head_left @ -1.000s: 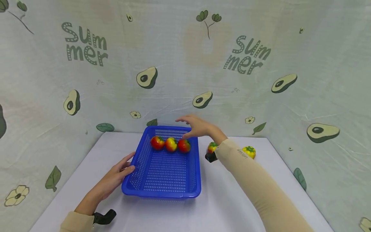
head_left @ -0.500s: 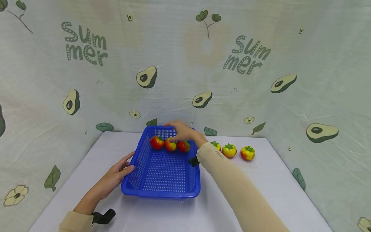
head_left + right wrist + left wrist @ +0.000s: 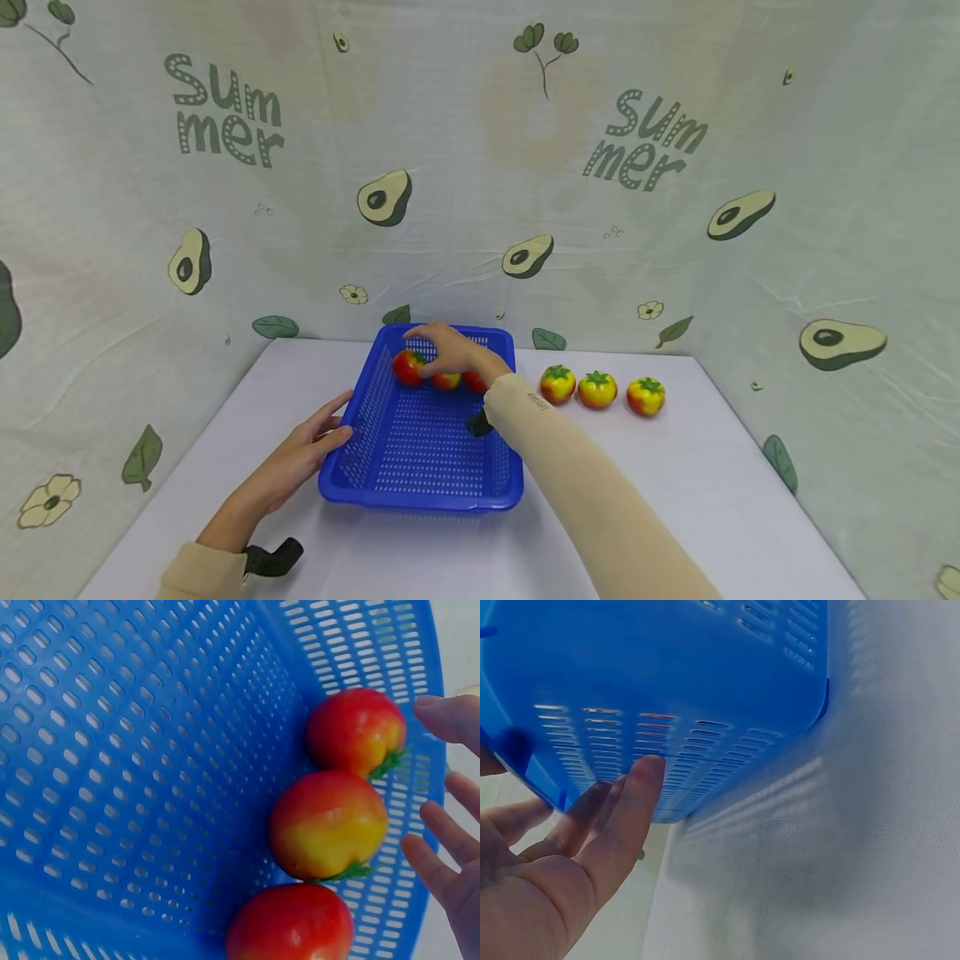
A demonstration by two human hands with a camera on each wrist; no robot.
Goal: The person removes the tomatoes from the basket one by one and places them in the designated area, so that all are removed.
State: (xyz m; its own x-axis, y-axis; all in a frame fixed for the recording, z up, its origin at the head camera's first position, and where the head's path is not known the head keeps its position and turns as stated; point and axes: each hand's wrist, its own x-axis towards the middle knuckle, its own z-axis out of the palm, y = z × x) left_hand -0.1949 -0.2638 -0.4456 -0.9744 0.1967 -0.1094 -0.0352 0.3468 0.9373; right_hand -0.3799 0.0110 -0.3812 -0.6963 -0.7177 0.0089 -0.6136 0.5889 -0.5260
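A blue perforated plastic basket stands on the white table, with three red-and-yellow tomatoes in a row near its far end. My left hand is at the basket's left side; its extended fingers touch the outer wall in the left wrist view. Over the far part of the basket reaches my right hand, fingers spread and holding nothing. It hovers above the left tomato and partly covers the middle tomato and the right tomato. In the right wrist view the fingers are apart from the tomatoes.
To the right of the basket, three more yellow-and-red tomatoes line up on the table: a near one, a middle one and a far-right one. A printed cloth hangs behind and at both sides of the table.
My right hand has moved left, from the basket's far right corner to above the left and middle tomatoes, uncovering the tomatoes on the table. The left hand and the basket have stayed put.
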